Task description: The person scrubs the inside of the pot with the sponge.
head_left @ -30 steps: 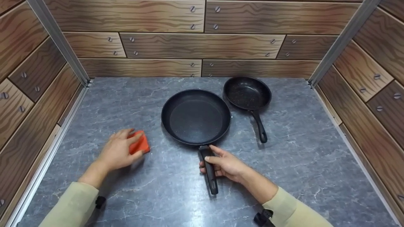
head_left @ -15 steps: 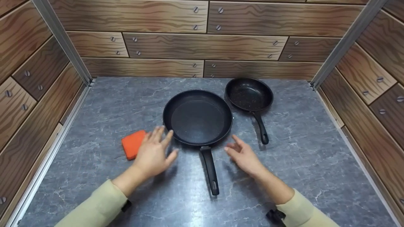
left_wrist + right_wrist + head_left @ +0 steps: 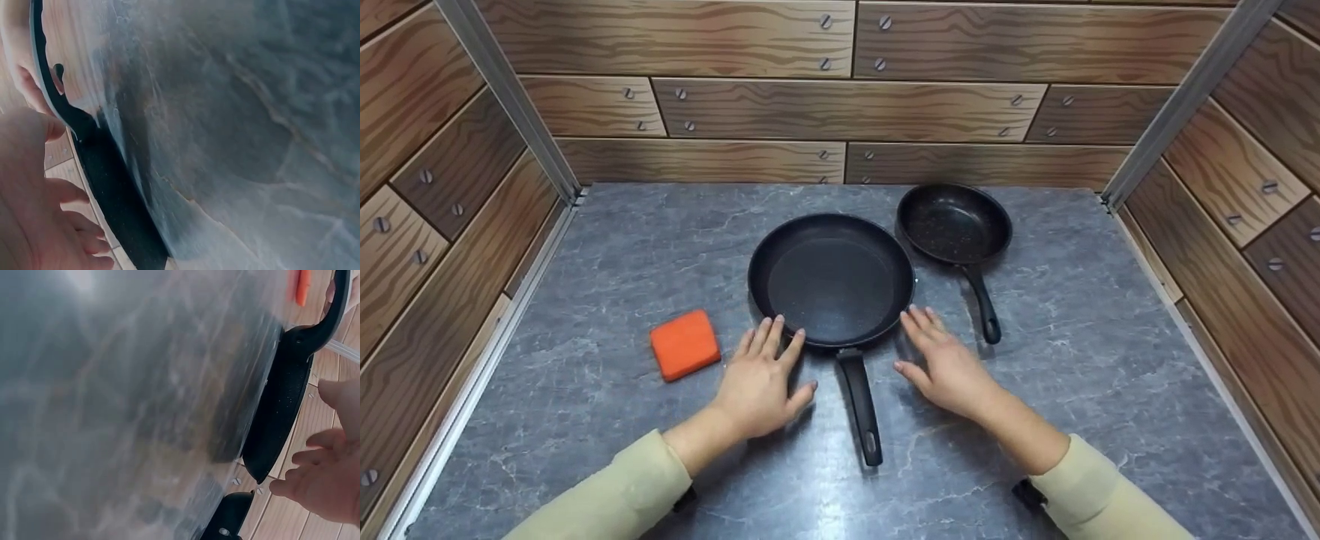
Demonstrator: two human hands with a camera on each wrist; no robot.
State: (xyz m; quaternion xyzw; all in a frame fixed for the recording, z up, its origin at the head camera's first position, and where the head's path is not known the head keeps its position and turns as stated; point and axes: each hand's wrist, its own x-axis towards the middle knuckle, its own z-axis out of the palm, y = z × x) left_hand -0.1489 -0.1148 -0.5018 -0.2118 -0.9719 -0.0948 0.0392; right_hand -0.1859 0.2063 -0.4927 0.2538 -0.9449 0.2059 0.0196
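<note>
Pale yellow-green here: a plain left sleeve (image 3: 607, 487), a small black piece (image 3: 684, 500) showing at its edge; there's the matching right sleeve (image 3: 1110, 491), with its own dark fitting (image 3: 1028, 493); left hand (image 3: 757, 386) and right hand (image 3: 949, 367) are bare.

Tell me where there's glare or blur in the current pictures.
Head view: bright glare on the table, below the large pan in the picture; the orange block looks crisp; left wrist view: the table looks soft and hazy; right wrist view: a white glare spot at top left, the table blurred.
</note>
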